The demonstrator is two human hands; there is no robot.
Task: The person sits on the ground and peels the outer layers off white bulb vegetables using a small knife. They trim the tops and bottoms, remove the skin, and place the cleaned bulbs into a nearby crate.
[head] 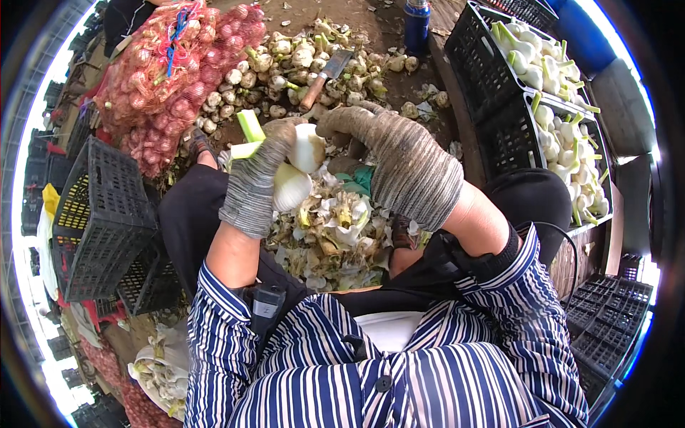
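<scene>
My left hand (262, 168), in a grey knitted work glove, grips two peeled white garlic bulbs with cut green stalks. The upper bulb (307, 150) shows a brownish root end towards the right. Below it, the lower bulb (291, 187) rests against my palm side. My right hand (409, 155), gloved the same way, is bent close beside the upper bulb; its inner fingers are hidden, so whether it holds anything is unclear. Teal material (359, 181) shows under it. Beyond both hands, a cleaver with a wooden handle (314, 92) lies on a heap of untrimmed garlic (289, 56).
Garlic peelings (332, 251) pile between my legs. Red mesh sacks of garlic (160, 80) stand at left, near an upturned black plastic crate (107, 214). At right, black crates (505, 134) hold trimmed garlic. A blue flask (417, 27) stands beyond the heap.
</scene>
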